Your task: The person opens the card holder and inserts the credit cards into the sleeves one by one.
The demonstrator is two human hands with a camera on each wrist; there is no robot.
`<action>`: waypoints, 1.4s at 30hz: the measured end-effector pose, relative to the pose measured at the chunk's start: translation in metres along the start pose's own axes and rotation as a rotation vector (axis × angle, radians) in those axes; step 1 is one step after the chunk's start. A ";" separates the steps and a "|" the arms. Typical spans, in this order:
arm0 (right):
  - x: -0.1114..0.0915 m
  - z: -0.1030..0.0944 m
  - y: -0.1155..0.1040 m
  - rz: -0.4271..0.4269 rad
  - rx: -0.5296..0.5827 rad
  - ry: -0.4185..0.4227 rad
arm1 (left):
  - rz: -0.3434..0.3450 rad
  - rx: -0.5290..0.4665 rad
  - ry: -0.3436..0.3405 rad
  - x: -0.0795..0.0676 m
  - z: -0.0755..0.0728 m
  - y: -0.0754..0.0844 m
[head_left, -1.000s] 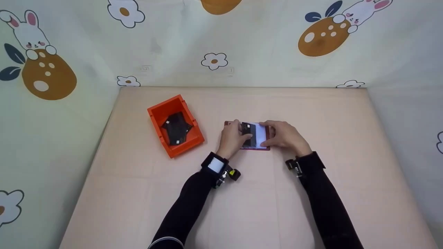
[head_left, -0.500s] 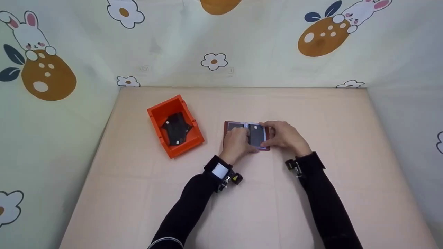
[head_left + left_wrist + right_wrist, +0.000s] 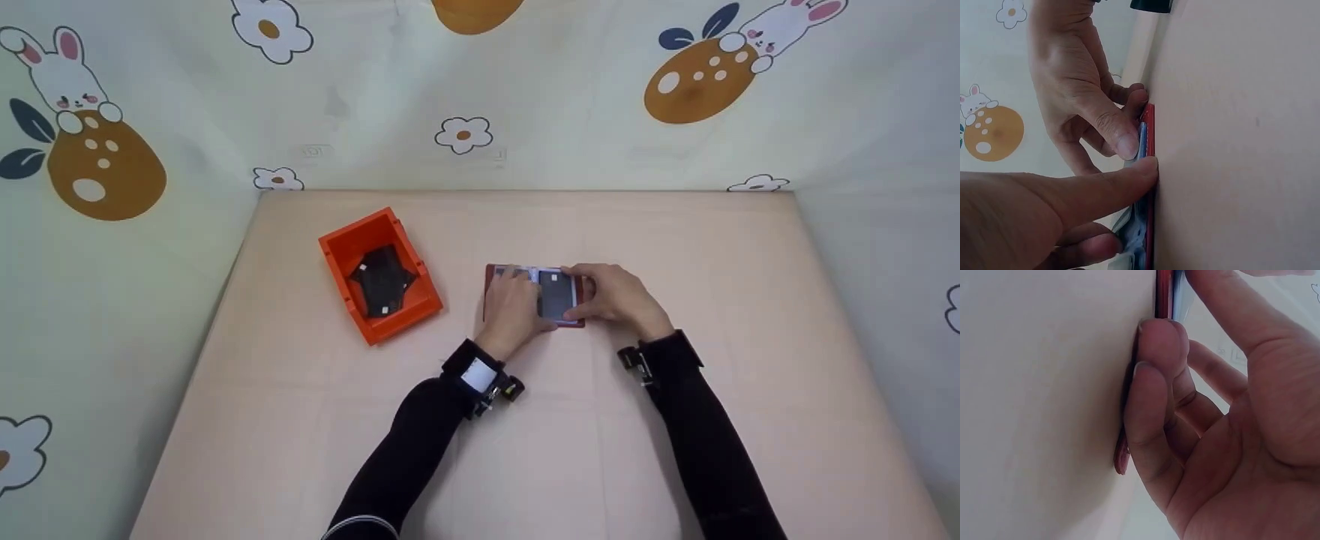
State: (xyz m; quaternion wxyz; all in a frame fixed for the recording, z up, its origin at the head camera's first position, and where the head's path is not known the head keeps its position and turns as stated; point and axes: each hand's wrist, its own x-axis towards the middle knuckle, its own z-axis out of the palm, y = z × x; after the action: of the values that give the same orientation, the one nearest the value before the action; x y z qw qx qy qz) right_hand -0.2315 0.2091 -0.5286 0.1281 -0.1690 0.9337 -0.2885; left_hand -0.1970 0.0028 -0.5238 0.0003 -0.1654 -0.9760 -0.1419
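Observation:
A dark red card holder (image 3: 490,271) lies unfolded on the table, with clear sleeves inside. A dark card (image 3: 556,295) with a small pale square is in the right-hand sleeve. My left hand (image 3: 513,306) lies over the left half, its fingers reaching toward the far edge. In the left wrist view, the left thumb (image 3: 1106,191) rests on the near edge of the red cover (image 3: 1150,135). My right hand (image 3: 619,296) grips the right edge, thumb on top. Curled right fingers (image 3: 1154,396) meet the red cover in the right wrist view. The left sleeve is mostly hidden.
An orange bin (image 3: 341,281) stands to the left of the card holder, holding several dark cards (image 3: 382,281). Behind the table (image 3: 540,450) hangs a patterned curtain (image 3: 375,105), with more of it along both sides.
The left hand let go of a dark card, which now lies in the right-hand sleeve, and moved onto the left half. Its fingers then stretched toward the far edge. The right hand stayed put.

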 end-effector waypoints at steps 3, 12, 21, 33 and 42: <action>0.001 0.000 0.000 0.006 0.004 -0.015 | 0.060 0.001 -0.078 0.001 -0.010 -0.016; 0.001 0.000 -0.001 0.037 -0.022 -0.015 | 0.037 -0.313 -0.280 0.007 -0.028 -0.072; 0.002 0.003 -0.003 -0.011 0.042 0.008 | 0.028 -0.301 -0.261 0.010 -0.023 -0.077; 0.003 0.003 -0.007 0.020 0.032 -0.034 | 0.052 -0.293 -0.254 0.009 -0.024 -0.077; 0.005 0.005 -0.005 0.031 0.109 -0.042 | 0.035 -0.288 -0.262 0.009 -0.023 -0.076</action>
State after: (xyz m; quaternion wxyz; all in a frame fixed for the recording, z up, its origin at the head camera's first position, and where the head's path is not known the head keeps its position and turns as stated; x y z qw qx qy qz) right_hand -0.2333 0.2006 -0.5300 0.1610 -0.1533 0.9162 -0.3333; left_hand -0.2311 -0.0697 -0.5222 -0.1479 -0.1975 -0.9343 -0.2574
